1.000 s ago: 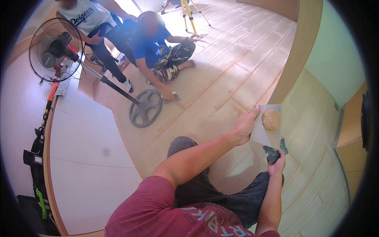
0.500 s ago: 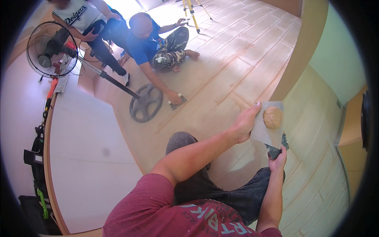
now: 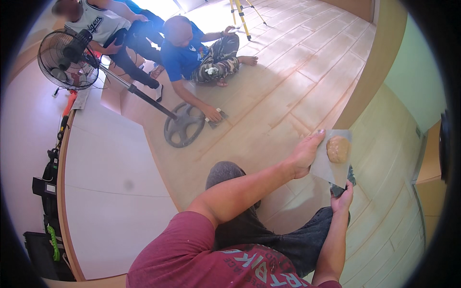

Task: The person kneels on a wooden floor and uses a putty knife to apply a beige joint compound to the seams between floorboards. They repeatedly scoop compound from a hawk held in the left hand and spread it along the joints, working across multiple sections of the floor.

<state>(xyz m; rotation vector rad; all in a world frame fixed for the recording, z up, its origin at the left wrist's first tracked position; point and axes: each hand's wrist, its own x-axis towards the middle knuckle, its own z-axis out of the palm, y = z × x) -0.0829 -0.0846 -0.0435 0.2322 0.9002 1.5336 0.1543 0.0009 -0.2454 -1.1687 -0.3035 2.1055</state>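
My left hand (image 3: 305, 156) grips the edge of a flat light-grey plate (image 3: 327, 168), its thumb lying along the left side. A rounded lump of tan putty (image 3: 338, 149) sits on the upper part of the plate. Below it, my right hand (image 3: 342, 198) is closed on a dark, mottled flat piece (image 3: 338, 190) that meets the plate's lower corner. Part of that piece is hidden by the plate, so I cannot tell its full shape.
I sit on a wood-look tile floor (image 3: 297, 110) with tan joint lines. A pedestal fan (image 3: 68, 60) with a round base stands at left. One person (image 3: 185, 55) sits beyond it, a hand on a flat dark tool (image 3: 218, 118); another sits behind. Yellow tripod legs (image 3: 241, 19) stand far off.
The view has shifted slightly, so everything sits a little further right. The plate now covers more of the dark piece. Both hands keep their hold.
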